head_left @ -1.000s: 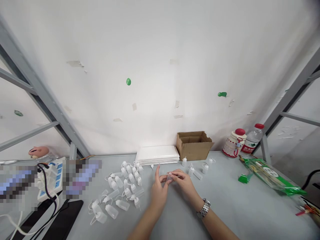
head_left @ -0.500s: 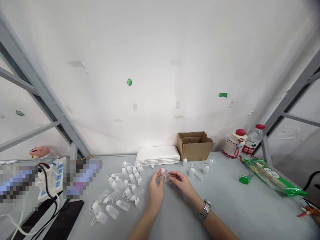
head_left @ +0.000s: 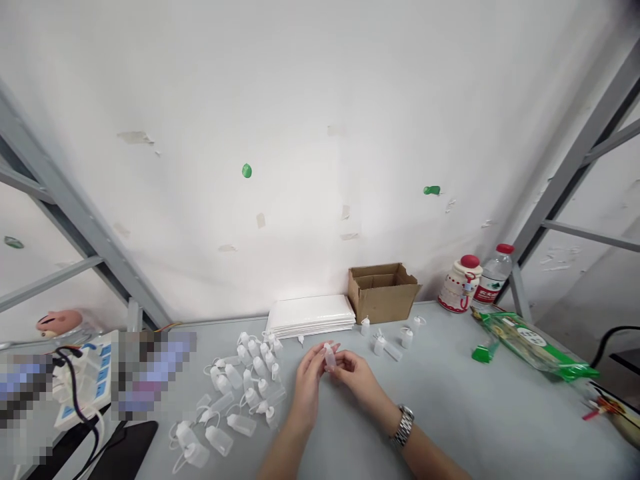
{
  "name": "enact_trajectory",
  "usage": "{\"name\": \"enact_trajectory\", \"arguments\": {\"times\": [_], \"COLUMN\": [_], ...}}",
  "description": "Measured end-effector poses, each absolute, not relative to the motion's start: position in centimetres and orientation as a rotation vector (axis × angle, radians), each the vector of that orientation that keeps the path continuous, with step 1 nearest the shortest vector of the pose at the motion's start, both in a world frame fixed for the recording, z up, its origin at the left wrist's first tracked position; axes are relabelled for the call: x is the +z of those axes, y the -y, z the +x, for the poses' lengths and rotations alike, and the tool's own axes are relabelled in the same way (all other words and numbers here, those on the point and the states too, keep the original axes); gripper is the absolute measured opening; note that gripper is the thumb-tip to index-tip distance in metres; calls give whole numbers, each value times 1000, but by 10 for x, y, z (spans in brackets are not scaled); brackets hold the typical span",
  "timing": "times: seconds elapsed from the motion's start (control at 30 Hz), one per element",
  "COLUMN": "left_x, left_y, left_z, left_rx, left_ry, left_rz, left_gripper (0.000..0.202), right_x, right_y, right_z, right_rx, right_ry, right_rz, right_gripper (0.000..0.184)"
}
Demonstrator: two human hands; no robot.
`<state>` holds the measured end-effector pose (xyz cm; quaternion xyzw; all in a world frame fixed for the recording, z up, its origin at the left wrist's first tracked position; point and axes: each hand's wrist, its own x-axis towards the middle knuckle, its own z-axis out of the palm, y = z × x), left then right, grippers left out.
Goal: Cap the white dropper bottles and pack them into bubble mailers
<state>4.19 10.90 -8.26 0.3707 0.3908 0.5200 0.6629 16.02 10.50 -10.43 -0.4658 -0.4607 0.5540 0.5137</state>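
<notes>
Between my two hands, over the middle of the grey table, a small translucent plastic dropper bottle stands roughly upright. My left hand is closed around its left side, with fingers behind it. From the right, the fingers of my right hand pinch the same bottle low down. Left of my hands lies a loose group of similar dropper bottles, some standing and some on their sides, many with strap caps. A few more bottles are to the right of my hands, near a cardboard box.
A stack of white padded envelopes lies against the wall. At the back right stand a cream jug and a water bottle, beside a green packet. A power strip with cables and a black phone-like slab occupy the left.
The bottle between my hands has turned more upright, and my hands have drawn closer together around it. The whole view has shifted slightly.
</notes>
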Motion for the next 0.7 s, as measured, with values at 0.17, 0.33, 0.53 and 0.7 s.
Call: {"name": "enact_trajectory", "arguments": {"times": [0.17, 0.33, 0.53, 0.7], "left_x": [-83, -81, -79, -78], "left_y": [-109, -108, -109, -110], "left_z": [42, 41, 41, 41], "left_rx": [1172, 1159, 1153, 1137], "left_ry": [-884, -849, -827, -803], "left_rz": [831, 786, 749, 712], "left_gripper": [37, 35, 31, 33], "right_x": [-107, -107, -108, -107], "right_y": [-101, -102, -102, -101], "right_z": [156, 159, 160, 160], "right_rx": [1247, 1215, 1190, 1176], "right_ry": [1109, 1163, 1181, 1180], "right_rz": [-1181, -1202, -1202, -1203], "right_gripper": [27, 29, 31, 31]}}
